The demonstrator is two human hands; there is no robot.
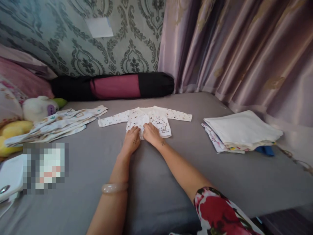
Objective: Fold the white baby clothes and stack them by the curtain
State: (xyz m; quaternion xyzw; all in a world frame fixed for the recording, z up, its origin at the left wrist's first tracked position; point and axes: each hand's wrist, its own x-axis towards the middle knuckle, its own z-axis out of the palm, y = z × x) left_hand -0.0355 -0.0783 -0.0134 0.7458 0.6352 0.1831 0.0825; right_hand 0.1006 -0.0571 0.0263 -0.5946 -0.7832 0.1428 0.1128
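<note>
Bent fingers (134, 128) of your left hand (131, 140) rest on the lower front of the small white shirt (148, 114), your right hand (152, 134) just beside; whether either pinches cloth, I cannot tell. The shirt lies spread, sleeves outstretched, on the grey bed (171, 169), between patterned clothes (66, 122) and a folded stack (244, 129)

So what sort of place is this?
Probably a bedroom: there's a wide grey sheet, seemingly on a bed, a white plush toy at the left, and long shiny curtains.
</note>
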